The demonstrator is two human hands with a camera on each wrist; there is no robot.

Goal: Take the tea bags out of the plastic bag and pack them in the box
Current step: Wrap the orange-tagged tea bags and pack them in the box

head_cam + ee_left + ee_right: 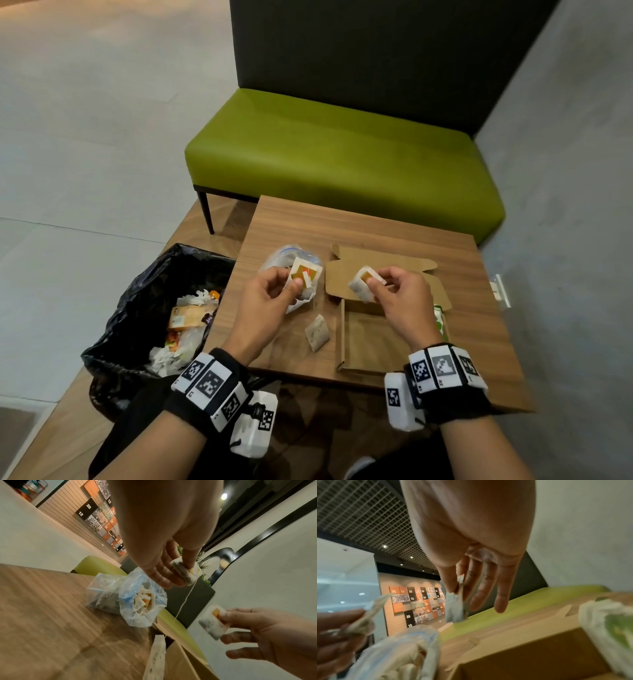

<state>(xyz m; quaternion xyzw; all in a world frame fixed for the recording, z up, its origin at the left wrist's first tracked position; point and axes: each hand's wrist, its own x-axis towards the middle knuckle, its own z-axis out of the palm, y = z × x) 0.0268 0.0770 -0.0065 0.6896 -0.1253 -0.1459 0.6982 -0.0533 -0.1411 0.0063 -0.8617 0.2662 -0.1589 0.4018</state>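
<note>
My left hand (291, 278) pinches a small stack of white tea bags with orange tags (306, 272) over the clear plastic bag (281, 255), which lies open on the table with more tea bags inside (142, 601). A string runs down from that stack to a loose tea bag (318, 332) lying on the table beside the box. My right hand (375, 282) pinches another tea bag (359, 284) between thumb and fingers above the open brown cardboard box (363, 335). In the right wrist view that tea bag (455, 605) hangs over the box (539, 655).
A bin lined with a black bag (144, 291) and holding rubbish stands left of the wooden table (394, 233). A green bench (342, 154) is behind it. A green-and-white packet (440, 318) lies at the box's right side. A clear plastic piece (500, 289) sits at the table's right edge.
</note>
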